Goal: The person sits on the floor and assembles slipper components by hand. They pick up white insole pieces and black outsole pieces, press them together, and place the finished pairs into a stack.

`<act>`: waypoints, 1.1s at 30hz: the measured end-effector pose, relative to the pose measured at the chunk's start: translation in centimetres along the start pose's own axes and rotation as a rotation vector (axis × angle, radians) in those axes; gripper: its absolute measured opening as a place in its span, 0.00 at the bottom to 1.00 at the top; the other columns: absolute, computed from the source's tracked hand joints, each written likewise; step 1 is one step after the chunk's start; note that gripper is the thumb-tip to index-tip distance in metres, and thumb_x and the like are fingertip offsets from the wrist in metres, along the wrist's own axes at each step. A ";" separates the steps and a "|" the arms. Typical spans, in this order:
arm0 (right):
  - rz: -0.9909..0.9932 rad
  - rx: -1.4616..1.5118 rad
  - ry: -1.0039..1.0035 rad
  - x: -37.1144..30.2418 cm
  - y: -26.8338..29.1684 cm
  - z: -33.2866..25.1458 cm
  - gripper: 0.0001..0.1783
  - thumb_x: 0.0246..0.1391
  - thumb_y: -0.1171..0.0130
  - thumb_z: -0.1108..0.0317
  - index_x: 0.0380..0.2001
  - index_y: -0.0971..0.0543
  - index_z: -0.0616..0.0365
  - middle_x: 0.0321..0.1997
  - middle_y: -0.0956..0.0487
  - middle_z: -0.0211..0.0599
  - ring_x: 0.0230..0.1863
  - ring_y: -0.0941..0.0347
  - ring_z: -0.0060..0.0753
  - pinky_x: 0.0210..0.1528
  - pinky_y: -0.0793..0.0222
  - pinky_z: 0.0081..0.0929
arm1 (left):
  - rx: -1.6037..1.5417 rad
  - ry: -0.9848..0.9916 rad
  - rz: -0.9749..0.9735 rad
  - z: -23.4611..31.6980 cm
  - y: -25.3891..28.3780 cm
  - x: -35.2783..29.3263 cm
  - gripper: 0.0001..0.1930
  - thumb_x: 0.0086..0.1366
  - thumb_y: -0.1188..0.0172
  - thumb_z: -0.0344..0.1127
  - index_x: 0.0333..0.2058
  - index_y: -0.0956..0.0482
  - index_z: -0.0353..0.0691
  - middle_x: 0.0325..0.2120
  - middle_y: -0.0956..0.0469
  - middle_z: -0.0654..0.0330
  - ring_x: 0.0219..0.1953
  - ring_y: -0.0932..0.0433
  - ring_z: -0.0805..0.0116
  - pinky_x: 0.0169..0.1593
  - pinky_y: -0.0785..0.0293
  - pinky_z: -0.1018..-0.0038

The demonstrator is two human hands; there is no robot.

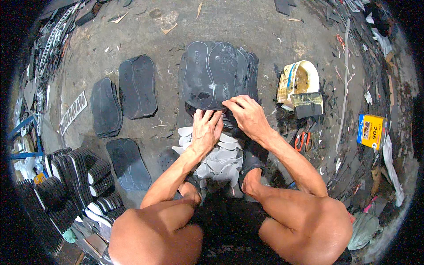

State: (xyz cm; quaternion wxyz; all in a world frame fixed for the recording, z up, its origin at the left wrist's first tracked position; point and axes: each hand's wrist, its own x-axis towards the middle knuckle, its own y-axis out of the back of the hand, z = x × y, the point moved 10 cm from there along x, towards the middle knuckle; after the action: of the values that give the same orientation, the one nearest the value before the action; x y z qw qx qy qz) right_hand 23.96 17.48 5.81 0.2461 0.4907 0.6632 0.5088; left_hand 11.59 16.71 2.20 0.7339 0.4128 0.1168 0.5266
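Both hands meet the near edge of the dark sole-outlined sheet (211,73), which lies on the stack in front of the person. The left hand (206,130) and right hand (247,115) are close together; whether either grips the edge cannot be determined. Grey sole-shaped pieces (221,162) lie between the feet; orange-handled scissors (302,140) lie right.

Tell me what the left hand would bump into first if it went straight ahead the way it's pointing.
Probably the near edge of the dark sheet with sole outlines, just ahead of the left hand; whether they touch is unclear from this view.
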 end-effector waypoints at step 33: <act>0.210 0.273 -0.272 1.9 1.5 3.6 0.10 0.67 0.39 0.68 0.43 0.14 0.63 0.42 0.17 0.46 0.47 0.23 0.51 0.52 0.27 0.45 | 0.012 0.189 0.082 -1.3 0.1 2.5 0.18 0.69 0.30 0.39 0.55 0.11 0.43 0.48 0.23 0.39 0.50 0.27 0.43 0.56 0.29 0.52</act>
State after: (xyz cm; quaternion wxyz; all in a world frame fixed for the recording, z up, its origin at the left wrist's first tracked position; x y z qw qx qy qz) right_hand 26.76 20.80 6.20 0.2103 0.6501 0.6316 0.3664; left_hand 11.81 19.53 2.10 0.6950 0.3701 0.1719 0.5920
